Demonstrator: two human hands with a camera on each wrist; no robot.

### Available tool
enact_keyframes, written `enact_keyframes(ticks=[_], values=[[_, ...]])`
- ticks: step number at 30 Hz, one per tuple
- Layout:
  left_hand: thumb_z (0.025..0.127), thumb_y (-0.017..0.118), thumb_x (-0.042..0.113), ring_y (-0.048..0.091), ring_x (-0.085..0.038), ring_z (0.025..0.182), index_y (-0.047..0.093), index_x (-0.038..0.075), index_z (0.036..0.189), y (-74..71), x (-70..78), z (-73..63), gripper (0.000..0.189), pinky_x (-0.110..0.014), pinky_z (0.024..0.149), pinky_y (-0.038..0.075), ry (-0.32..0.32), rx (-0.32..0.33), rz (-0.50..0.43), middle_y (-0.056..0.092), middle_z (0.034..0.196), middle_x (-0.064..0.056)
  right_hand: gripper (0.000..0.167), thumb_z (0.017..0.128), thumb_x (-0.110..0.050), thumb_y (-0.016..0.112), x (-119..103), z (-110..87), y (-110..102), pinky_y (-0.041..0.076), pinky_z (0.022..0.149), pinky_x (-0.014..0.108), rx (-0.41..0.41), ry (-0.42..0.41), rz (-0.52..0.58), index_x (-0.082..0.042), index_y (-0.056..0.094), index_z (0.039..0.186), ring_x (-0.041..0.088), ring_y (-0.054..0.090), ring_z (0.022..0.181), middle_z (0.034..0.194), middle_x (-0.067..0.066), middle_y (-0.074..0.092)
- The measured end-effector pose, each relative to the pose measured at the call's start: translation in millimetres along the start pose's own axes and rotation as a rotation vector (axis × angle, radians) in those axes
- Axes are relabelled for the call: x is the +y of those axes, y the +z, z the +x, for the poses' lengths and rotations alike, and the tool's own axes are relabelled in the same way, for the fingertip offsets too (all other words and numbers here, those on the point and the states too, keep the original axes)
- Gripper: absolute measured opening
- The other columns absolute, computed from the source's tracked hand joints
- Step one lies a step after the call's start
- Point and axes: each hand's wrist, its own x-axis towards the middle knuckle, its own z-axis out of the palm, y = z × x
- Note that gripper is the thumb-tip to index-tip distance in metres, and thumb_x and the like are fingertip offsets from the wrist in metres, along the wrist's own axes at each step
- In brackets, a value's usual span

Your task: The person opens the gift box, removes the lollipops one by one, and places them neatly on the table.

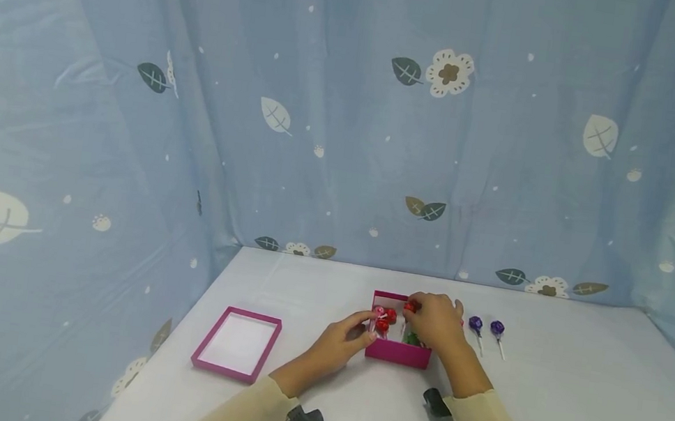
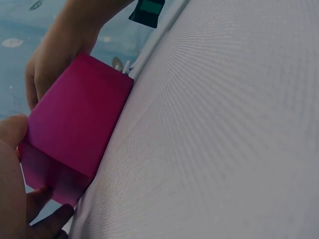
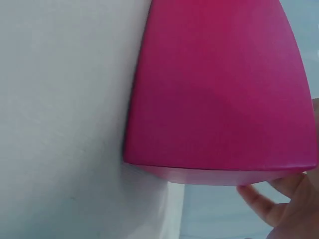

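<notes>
Pink box sits btwn the 2 hands, towards the far edge of the white surface, approx midway btwn its far L & far R corners. L hand is at the box's L side, fingers partly bent & thumb apart from them, gripping the near L corner. R hand is over the box's R part, fingers bent down, fingertips pinching a red lollipop nr the far rim; its outer fingers stick out past the R wall.

Box: deep pink outside, smooth plain walls, paler inside. Red lollipops w/ white sticks are bunched in the L part; green-wrapped candy in the near R part, partly hidden by R hand.

Two purple lollipops lie R of the box, side by side, sticks towards the near edge. Shallow pink lid, white inside, lies well apart, nr the surface's L edge.
</notes>
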Motion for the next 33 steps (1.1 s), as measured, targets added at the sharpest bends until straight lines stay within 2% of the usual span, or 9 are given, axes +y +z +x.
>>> enact_keyframes(ticks=[4,9,15,20,28,33], values=[[0.098,0.056,0.041,0.050,-0.025,0.127,0.049,0.026,0.142,1.0,-2.0,0.2,0.047,-0.040,0.102,0.043,0.001,-0.004,0.002,0.045,0.147,-0.003,0.031,0.088,-0.027,0.072,3,-2.7,-1,0.012,0.102,0.075,0.051,-0.020,0.076,-0.009,0.071,0.113,0.039,0.054,0.110,0.103,0.010,0.070],[0.098,0.056,0.041,0.051,-0.025,0.126,0.050,0.027,0.142,1.7,-5.1,0.7,0.046,-0.039,0.101,0.043,0.009,-0.003,0.000,0.046,0.146,-0.004,0.036,0.090,-0.027,0.070,9,-7.7,-4,0.023,0.104,0.068,0.113,-0.033,0.166,-0.007,0.068,0.119,0.040,0.052,0.115,0.115,0.015,0.066],[0.098,0.055,0.042,0.051,-0.025,0.127,0.049,0.028,0.142,1.2,-5.3,0.6,0.047,-0.039,0.100,0.044,0.007,-0.012,-0.007,0.045,0.147,-0.004,0.040,0.090,-0.024,0.071,16,-12.8,-14,0.043,0.095,0.059,0.177,0.004,0.296,-0.008,0.063,0.125,0.036,0.054,0.114,0.116,0.013,0.062],[0.098,0.055,0.045,0.050,-0.025,0.128,0.049,0.027,0.142,0.5,-4.0,0.5,0.049,-0.039,0.102,0.042,0.014,-0.012,-0.002,0.046,0.147,-0.005,0.042,0.090,-0.018,0.071,21,-16.3,-19,0.053,0.085,0.049,0.193,-0.003,0.337,-0.008,0.060,0.129,0.033,0.061,0.107,0.114,0.011,0.060],[0.097,0.055,0.046,0.049,-0.026,0.128,0.049,0.025,0.143,1.5,-4.0,0.0,0.050,-0.038,0.102,0.042,0.024,-0.012,-0.015,0.046,0.146,-0.007,0.040,0.090,-0.016,0.071,31,-19.0,-26,0.057,0.077,0.043,0.211,-0.029,0.369,-0.007,0.061,0.128,0.034,0.064,0.102,0.112,0.011,0.060],[0.098,0.056,0.043,0.050,-0.025,0.128,0.049,0.025,0.143,1.2,-5.1,0.9,0.050,-0.038,0.103,0.041,0.015,-0.007,-0.004,0.046,0.146,-0.005,0.042,0.089,-0.016,0.073,36,-19.6,-37,0.059,0.070,0.040,0.242,-0.006,0.402,-0.007,0.061,0.128,0.033,0.064,0.100,0.114,0.012,0.059]])
